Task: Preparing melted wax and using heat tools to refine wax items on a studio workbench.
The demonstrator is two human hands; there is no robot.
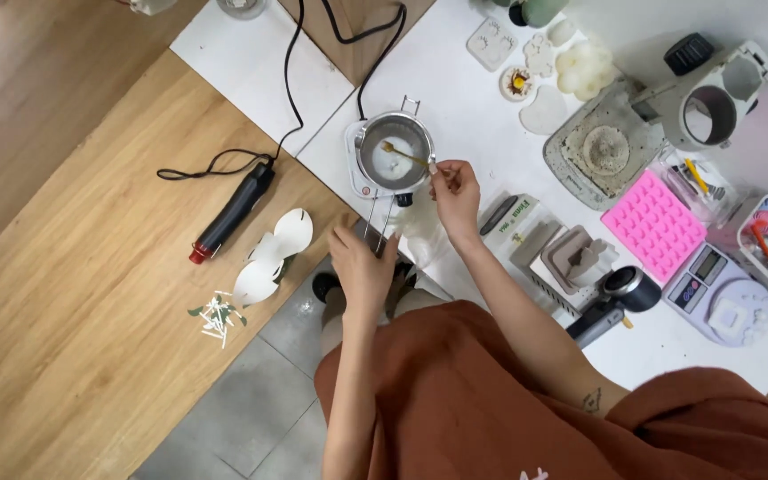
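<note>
Metal melting pot (pixel 395 151): small, round, with white wax-like contents, standing on a white hot plate (pixel 359 174) on the white worktop (pixel 455 98). All places below are given from this pot.

Stirring stick (pixel 406 156): thin, yellowish, one end in the pot's contents, the other running out over the right rim.

Right hand (pixel 457 196): just right of the pot; grip narrow, fingertips pinched on the outer end of the stirring stick.

Left hand (pixel 362 262): below the pot, closed around the pot's long wire handle (pixel 373 233), which runs down from the pot toward the person.

Black heat gun (pixel 233 212): left of the pot, lying on the wooden worktop (pixel 91 293), its cord looping away upward.

White paper-like shapes (pixel 273 256): lower left of the pot, beside the heat gun.

Small white sticks (pixel 215 318): farther lower left, in a loose heap.

Pink silicone mould (pixel 653 227): well to the right of the pot.

Digital scale (pixel 722 293): farther right and lower than the pink mould.

White moulds (pixel 540 53): upper right of the pot, grouped together.
</note>
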